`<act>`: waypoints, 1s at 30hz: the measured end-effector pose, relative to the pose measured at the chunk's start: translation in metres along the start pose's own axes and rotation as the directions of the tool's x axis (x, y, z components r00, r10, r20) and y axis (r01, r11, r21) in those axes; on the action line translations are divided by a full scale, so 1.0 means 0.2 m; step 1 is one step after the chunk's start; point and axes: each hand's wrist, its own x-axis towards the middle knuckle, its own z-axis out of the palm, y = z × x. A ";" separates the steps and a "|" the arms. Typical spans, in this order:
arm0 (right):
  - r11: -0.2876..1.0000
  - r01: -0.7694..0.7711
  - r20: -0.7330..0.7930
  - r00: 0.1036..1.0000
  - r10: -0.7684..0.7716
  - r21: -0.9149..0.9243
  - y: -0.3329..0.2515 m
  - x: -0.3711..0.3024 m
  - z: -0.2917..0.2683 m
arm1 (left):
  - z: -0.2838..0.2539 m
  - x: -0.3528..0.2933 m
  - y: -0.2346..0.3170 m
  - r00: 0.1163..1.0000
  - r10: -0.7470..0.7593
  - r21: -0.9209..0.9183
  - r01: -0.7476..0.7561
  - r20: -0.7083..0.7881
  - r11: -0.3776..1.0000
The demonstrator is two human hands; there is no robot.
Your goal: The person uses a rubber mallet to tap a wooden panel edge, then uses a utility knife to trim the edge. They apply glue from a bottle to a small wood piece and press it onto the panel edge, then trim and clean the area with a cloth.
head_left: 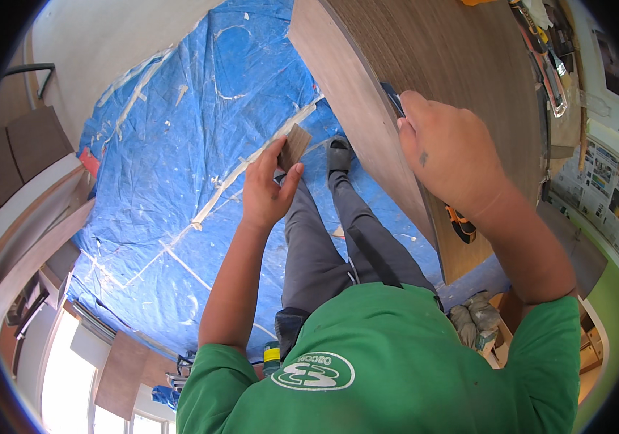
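Observation:
In my left hand point(264, 189), held out over the floor, is a small flat piece of wood point(295, 146) with brown grain, gripped between thumb and fingers. My right hand point(454, 148) is closed around a slim dark-blue tool point(392, 98) with a pale edge. Most of that tool is hidden by the fist, so its exact kind does not show. The fist is at the edge of a large brown wood-grain panel point(454, 58), whose lighter side face point(367, 123) drops toward the floor.
An orange-and-black tool point(460, 224) lies by the panel's near end. Several hand tools point(544, 61) line its far right side. Blue sheeting point(157, 159) with taped seams covers the floor. Boards point(34, 145) stand at the left. Grey bundled items point(474, 318) sit at lower right.

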 end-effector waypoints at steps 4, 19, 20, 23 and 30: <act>1.000 -0.019 0.024 1.000 0.018 0.018 0.00 -0.03 -0.01 | 0.00 -0.01 0.01 1.000 0.022 -0.015 -0.022 -0.001 1.000; 0.995 0.095 -0.105 0.990 -0.091 0.034 0.00 0.03 0.02 | 0.01 -0.03 0.01 0.999 -0.013 -0.050 0.015 0.038 0.999; 0.996 0.091 -0.098 0.991 -0.089 0.021 0.00 0.04 0.02 | 0.01 -0.03 0.01 1.000 -0.005 -0.056 0.007 0.030 0.998; 0.996 0.087 -0.099 0.991 -0.088 -0.013 0.01 0.06 0.03 | 0.01 -0.03 0.00 1.000 0.007 -0.071 -0.006 0.013 0.997; 0.999 0.048 -0.088 0.995 -0.047 0.011 0.01 0.07 0.01 | 0.01 -0.05 -0.02 1.000 -0.016 -0.080 0.017 0.020 0.997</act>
